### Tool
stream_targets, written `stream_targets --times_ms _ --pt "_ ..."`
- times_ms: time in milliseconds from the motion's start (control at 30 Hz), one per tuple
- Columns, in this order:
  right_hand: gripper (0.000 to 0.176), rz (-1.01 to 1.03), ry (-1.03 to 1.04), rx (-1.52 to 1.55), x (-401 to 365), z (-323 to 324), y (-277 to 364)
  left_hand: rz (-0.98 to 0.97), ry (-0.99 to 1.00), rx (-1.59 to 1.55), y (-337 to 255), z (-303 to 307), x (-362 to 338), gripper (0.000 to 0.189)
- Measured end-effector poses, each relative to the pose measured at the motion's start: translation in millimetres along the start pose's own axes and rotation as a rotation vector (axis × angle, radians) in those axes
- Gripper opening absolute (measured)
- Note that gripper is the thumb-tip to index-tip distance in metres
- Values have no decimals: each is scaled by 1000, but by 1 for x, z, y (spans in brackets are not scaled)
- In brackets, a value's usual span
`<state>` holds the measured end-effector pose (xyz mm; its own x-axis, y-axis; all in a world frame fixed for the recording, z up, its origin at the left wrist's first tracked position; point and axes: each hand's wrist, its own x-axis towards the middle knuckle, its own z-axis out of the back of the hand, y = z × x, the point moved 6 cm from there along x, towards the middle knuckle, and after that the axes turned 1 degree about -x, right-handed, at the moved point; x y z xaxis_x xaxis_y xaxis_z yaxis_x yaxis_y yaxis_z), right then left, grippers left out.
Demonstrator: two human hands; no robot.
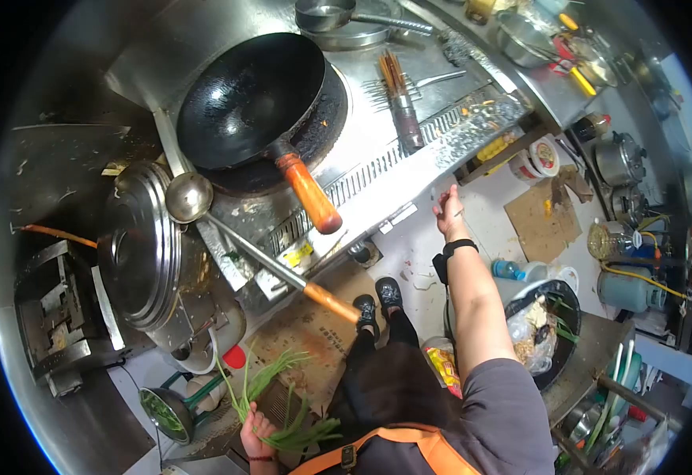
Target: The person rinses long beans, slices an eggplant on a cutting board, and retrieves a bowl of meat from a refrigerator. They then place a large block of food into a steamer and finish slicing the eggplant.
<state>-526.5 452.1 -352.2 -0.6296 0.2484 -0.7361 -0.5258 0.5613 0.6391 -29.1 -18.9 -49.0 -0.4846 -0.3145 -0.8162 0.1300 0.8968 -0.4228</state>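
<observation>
Low on the left, my left hand [257, 434] is closed around a bunch of green onions [271, 378], whose long green leaves fan out above and to the right of it. My right hand [449, 212] is stretched out past the front edge of the stove, over the floor, fingers extended and nothing visible in it. A dark band circles that wrist. Ahead, a black wok [243, 103] with a wooden handle [310, 194] rests on the burner. Left of the handle, a metal ladle [190, 196] lies across the stove corner, its wooden grip sticking out over the edge.
A large lidded metal pot [144, 245] stands left of the stove. A brush of thin sticks [397, 99] lies on the stovetop. At right are a black-lined waste bin [551, 364], a water bottle [508, 269] and a gas cylinder [629, 286]. Cardboard [318, 317] covers some floor.
</observation>
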Motion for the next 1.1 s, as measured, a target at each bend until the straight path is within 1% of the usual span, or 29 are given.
stream_targets --times_ms 67,100,167,200,233,300,367,400,500,533,567,600,667,700,767,800,900,967,1033,1100 --pt "53 10 -98 37 -38 7 -8 -24 -168 60 -11 15 -65 26" --pt "48 181 21 121 72 -41 45 1 -112 -10 44 -21 72 26" --pt "39 133 -46 128 67 -33 26 32 -213 -36 48 -18 55 26" --pt "36 95 -47 145 67 -26 13 48 -193 -105 51 -26 48 26" --pt "34 74 -39 164 71 -22 13 80 -156 -135 57 -31 50 26" --pt "29 85 -27 211 76 -22 16 147 -77 -191 67 -38 60 26" --pt "27 125 -24 257 55 -38 29 114 -68 -145 72 -47 69 26" --pt "26 125 28 225 67 -29 26 94 -67 -125 73 -50 71 26" --pt "27 109 16 236 61 -14 11 87 -33 -148 75 -61 74 26" --pt "34 163 -36 47 58 -6 -8 85 -52 -135 75 -64 72 25" --pt "40 14 40 -161 67 6 -54 79 -65 -123 74 -67 72 25" --pt "37 -233 153 -443 41 2 -89 68 -71 -113 72 -70 73 25" --pt "26 -506 425 -431 -15 -37 -137 76 -81 -94 73 -76 71 24" --pt "25 -632 568 -443 -47 -56 -158 76 -81 -89 74 -79 74 24" --pt "25 -519 704 -359 -36 -73 -213 53 -85 -102 69 -80 70 24" --pt "26 -512 688 -478 -47 -85 -209 50 -96 -108 68 -77 65 24" --pt "25 -505 671 -625 -62 -80 -213 33 -81 -78 66 -63 59 24" --pt "27 -383 604 -777 -67 -70 -222 59 -89 -191 69 -45 62 24" --pt "30 -155 510 -947 -71 -63 -224 93 -84 -317 72 -39 68 25" --pt "34 227 465 -1108 -76 -73 -209 132 -56 -438 70 -46 77 24"
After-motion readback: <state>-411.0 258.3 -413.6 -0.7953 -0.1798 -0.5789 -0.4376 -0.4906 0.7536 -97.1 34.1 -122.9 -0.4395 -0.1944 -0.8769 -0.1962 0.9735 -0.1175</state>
